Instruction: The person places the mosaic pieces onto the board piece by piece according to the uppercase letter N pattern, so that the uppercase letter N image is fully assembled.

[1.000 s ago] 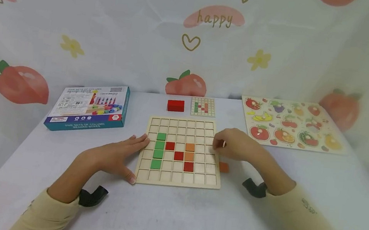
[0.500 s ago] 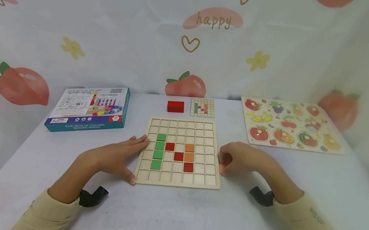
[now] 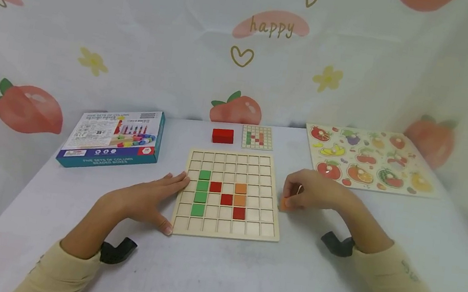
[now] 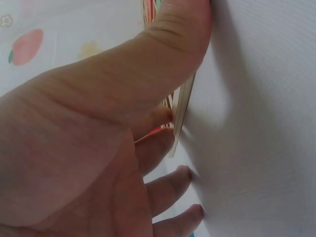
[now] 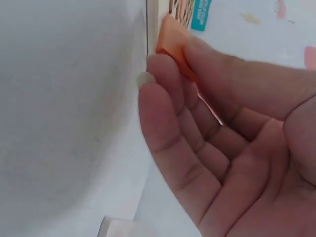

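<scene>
In the head view a square wooden grid board [image 3: 211,223] lies mid-table, with several green tiles [image 3: 202,185], red tiles [image 3: 226,199] and two orange tiles [image 3: 240,188] set in its cells. My left hand [image 3: 142,200] rests at the board's left edge, fingers spread and fairly straight, thumb at the near corner. Just off the right edge, my right hand [image 3: 314,191] pinches an orange tile between thumb and fingers. The right wrist view shows this orange tile [image 5: 174,43] tilted, close beside the board's edge [image 5: 153,27].
Behind the board are a red block [image 3: 223,136] and a small card [image 3: 257,137] printed with a coloured grid. A boxed bead toy [image 3: 113,137] lies at the back left, a fruit puzzle board [image 3: 367,158] at the back right. A printed cloth [image 3: 183,60] hangs behind.
My right hand has moved from over the board's right edge to the orange tile beside it and now pinches that tile. The left hand has stayed in place.
</scene>
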### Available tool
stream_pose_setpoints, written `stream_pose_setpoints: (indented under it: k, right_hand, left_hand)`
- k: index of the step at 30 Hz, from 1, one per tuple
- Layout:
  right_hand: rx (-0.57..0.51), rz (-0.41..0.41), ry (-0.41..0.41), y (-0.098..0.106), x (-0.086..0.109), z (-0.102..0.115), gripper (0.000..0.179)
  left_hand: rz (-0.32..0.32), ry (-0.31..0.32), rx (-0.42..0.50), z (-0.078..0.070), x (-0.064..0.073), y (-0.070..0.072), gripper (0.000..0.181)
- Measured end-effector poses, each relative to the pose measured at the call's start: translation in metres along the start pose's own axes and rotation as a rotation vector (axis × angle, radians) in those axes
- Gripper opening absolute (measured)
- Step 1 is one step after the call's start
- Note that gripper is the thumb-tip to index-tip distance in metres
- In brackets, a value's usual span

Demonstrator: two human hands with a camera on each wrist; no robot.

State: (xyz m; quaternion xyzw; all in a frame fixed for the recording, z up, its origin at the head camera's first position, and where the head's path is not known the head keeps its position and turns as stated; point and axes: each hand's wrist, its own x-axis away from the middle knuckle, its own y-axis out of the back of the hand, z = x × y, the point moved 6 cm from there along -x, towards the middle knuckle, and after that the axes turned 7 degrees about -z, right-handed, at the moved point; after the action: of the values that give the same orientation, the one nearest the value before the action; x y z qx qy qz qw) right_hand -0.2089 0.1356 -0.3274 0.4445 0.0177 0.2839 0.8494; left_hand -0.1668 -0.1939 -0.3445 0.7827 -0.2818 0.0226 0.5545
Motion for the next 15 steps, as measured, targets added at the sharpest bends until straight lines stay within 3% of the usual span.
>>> stream_pose_setpoints:
  k: [5, 15]
  right_hand:
    - [-0.074, -0.060, -0.020, 0.005, -0.010, 0.005, 0.007]
    - [-0.126, -0.081, -0.039, 0.004, -0.035, 0.017, 0.006]
  left_hand:
    - [-0.001, -0.002, 0.003, -0.001, 0.001, 0.001, 0.121]
    - [0.002, -0.002, 0.014, -0.003, 0.002, 0.002, 0.120]
